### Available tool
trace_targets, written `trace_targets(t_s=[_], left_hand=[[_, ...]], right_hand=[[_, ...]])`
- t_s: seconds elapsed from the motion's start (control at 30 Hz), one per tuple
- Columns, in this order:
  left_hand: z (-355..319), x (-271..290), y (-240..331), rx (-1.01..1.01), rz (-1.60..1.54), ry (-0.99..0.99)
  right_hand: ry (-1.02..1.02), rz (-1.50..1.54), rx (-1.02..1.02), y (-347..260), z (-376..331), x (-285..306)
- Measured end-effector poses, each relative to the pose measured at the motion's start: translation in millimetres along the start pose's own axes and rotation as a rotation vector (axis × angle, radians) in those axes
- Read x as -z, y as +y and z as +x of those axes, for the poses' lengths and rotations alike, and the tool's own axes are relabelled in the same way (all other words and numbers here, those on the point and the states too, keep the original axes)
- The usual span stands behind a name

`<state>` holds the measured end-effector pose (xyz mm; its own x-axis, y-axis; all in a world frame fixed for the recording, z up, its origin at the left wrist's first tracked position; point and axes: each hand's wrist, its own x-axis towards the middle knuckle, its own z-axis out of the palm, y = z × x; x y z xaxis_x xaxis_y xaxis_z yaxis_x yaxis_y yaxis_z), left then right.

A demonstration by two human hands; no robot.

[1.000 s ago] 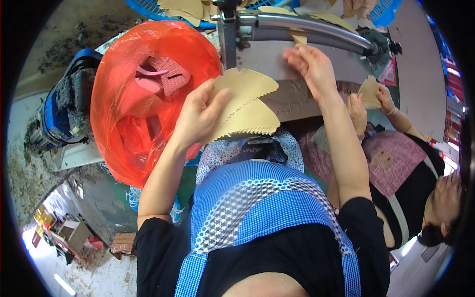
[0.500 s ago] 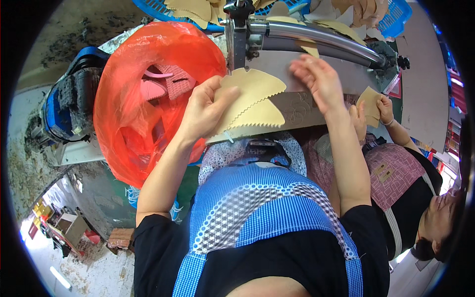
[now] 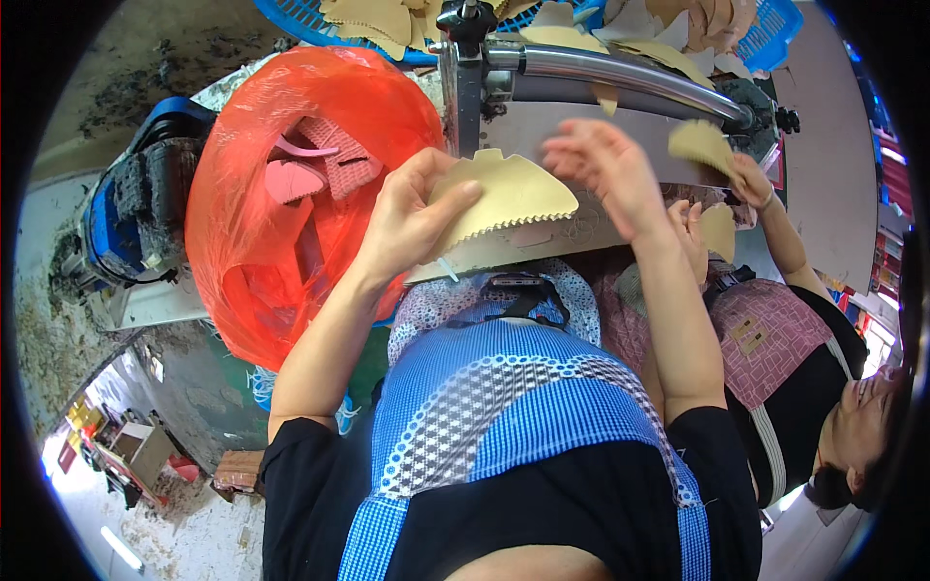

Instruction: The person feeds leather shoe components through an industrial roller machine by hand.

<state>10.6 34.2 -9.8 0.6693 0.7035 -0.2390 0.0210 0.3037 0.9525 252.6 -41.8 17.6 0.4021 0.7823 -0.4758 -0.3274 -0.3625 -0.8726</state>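
Observation:
My left hand [image 3: 417, 208] is closed on tan leather-like pieces [image 3: 509, 201], its thumb pressed on top. Their lower edge is cut in zigzags; how many lie together I cannot tell. Just right of them, my right hand [image 3: 605, 174] hovers in front of the roller machine, fingers apart and slightly blurred, with nothing in them. Beyond it, a small tan piece [image 3: 605, 98] shows at the dark lower roller, beneath the shiny metal roller [image 3: 620, 70].
A red plastic bag [image 3: 320, 92] with pink pieces stands to my left. Blue baskets [image 3: 780, 39] of cut pieces sit behind the machine. At right, a co-worker's hand [image 3: 752, 181] lifts a tan piece [image 3: 701, 145]; the other hand is near another. A blue motor-like unit [image 3: 145, 208] lies far left.
The fanned tan pieces in my left hand now show as one outline. My right hand has shifted slightly left and lower. The co-worker's far hand has swung a tan piece up toward the machine.

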Motion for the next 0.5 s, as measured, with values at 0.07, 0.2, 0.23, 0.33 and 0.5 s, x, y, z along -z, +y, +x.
trace_targets(t_s=[0.07,0.2,0.23,0.33,0.5], left_hand=[[1.9,-4.7,0.0,0.009,-0.010,0.005],[2.8,-9.4,0.3,-0.008,0.064,0.020],[2.8,-9.2,-0.2,0.029,0.080,0.013],[5.3,-9.3,-2.8,0.014,0.056,-0.021],[7.8,-10.4,-0.8,0.101,0.090,-0.028]], right_hand=[[-0.230,-0.356,0.086,8.1,-16.0,-10.3],[-0.186,-0.606,0.239,10.7,-33.7,-18.8],[-0.208,-0.553,0.282,9.8,-34.0,-19.5],[-0.222,-0.451,0.034,8.1,-32.8,-19.2],[-0.099,-0.693,0.487,8.2,-41.9,-13.8]])
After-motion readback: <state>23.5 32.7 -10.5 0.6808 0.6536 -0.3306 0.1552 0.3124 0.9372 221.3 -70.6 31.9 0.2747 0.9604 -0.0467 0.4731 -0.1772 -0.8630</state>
